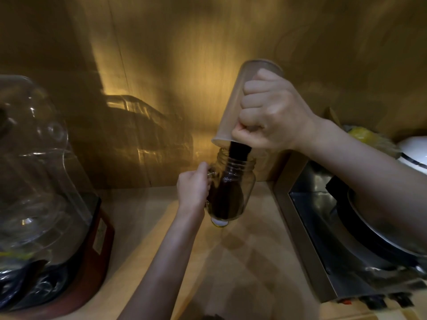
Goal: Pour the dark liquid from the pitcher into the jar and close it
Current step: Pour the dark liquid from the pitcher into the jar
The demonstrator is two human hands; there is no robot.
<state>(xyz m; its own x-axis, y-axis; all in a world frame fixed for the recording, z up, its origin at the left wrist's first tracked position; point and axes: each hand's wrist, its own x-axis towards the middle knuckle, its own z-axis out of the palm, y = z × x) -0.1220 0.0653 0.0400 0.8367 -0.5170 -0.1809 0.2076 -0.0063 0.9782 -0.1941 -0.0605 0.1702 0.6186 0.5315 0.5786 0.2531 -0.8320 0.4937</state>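
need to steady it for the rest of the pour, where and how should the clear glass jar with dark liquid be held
Grip the clear glass jar by the side handle on its left, coming in from the left as the left hand does. The open mouth must stay clear under the upturned translucent pitcher, which the right hand holds.

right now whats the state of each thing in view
pitcher: tipped almost upside down, pouring, gripped by the right hand
dark liquid: streaming into the jar mouth
jar: open, no lid on, tilted, partly full, held by the left hand
blender: clear cover in place, standing on the counter
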